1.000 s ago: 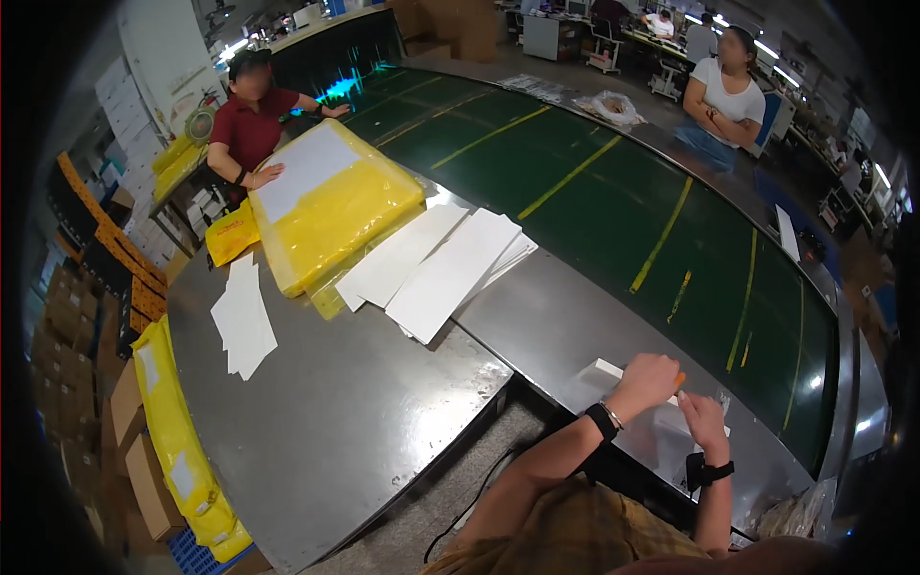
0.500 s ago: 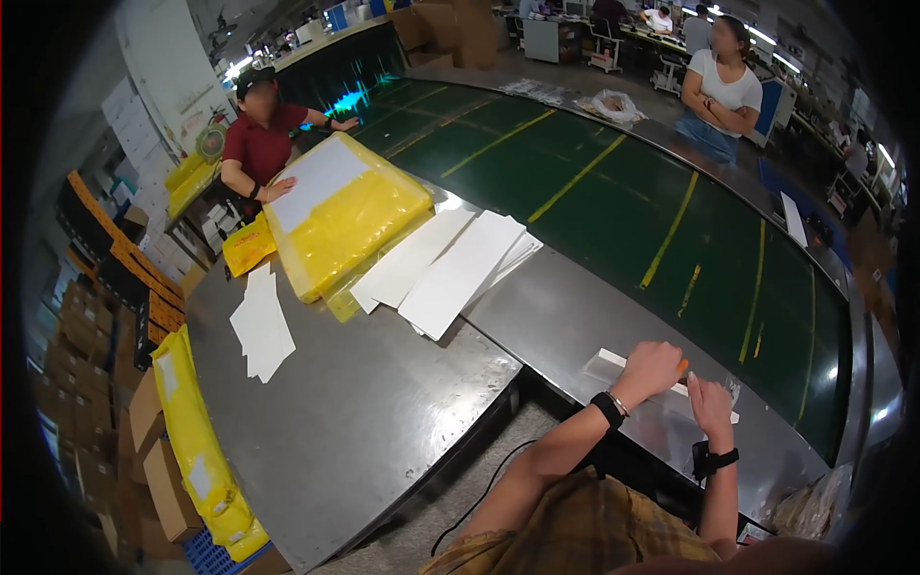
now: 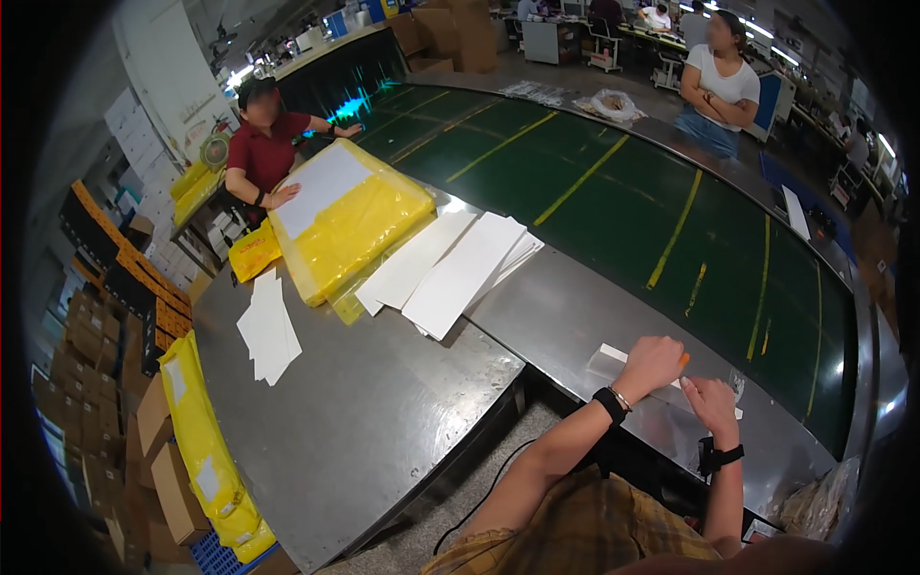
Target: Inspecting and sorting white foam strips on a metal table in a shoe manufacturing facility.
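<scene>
My left hand [image 3: 655, 362] is closed over a pale strip in clear plastic [image 3: 608, 360] that lies on the metal table edge. A small orange piece [image 3: 683, 360] pokes out by its fingers; its kind is hidden. Just to the right, my right hand [image 3: 712, 403] is closed with its thumb reaching toward the left hand, over the strip's other end. What its fingers grip is hidden. Left of my hands, several long white cards [image 3: 462, 278] lie fanned on the metal table, beside a large yellow plastic-wrapped package [image 3: 369, 230].
A green conveyor belt [image 3: 613, 220] with yellow lines runs beyond the table. More white cards [image 3: 268, 331] lie at left. A person in a red shirt [image 3: 264, 144] touches the package; another in white [image 3: 719, 86] stands across. A long yellow package [image 3: 211, 460] and cartons [image 3: 177, 494] are at lower left.
My right thumb has come closer to the left hand, while both hands stay over the strip. The whole view has shifted slightly.
</scene>
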A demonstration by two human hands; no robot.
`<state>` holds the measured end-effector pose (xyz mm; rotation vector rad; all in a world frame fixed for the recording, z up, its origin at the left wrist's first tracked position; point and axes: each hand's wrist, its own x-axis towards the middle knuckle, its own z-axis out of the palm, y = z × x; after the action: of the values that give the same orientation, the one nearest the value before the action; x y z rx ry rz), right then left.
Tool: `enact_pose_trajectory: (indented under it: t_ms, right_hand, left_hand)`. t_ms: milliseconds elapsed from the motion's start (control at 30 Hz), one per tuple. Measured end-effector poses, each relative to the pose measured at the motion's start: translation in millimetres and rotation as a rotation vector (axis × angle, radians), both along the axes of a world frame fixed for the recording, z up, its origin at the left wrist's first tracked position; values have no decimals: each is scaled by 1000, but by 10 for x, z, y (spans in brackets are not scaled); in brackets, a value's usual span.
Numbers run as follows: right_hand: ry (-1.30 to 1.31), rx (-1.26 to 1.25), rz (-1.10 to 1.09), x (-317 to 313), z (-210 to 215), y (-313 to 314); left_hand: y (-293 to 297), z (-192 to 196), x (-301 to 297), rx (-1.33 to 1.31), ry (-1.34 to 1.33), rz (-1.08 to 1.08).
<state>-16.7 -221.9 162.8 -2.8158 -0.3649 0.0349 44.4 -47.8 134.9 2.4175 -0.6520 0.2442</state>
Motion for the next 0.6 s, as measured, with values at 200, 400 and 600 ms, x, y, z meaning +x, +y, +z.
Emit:
enact_pose_trajectory:
  t_ms: [200, 400, 600]
  right_hand:
    - [-3, 29, -20, -25, 9, 15]
    - [5, 53, -6, -40, 38, 26]
    - [-41, 15, -133, 32, -139, -4]
  left_hand:
    - [7, 26, -8, 4, 24, -7]
    - [4, 24, -34, 11, 38, -6]
    - [2, 42, -32, 18, 17, -7]
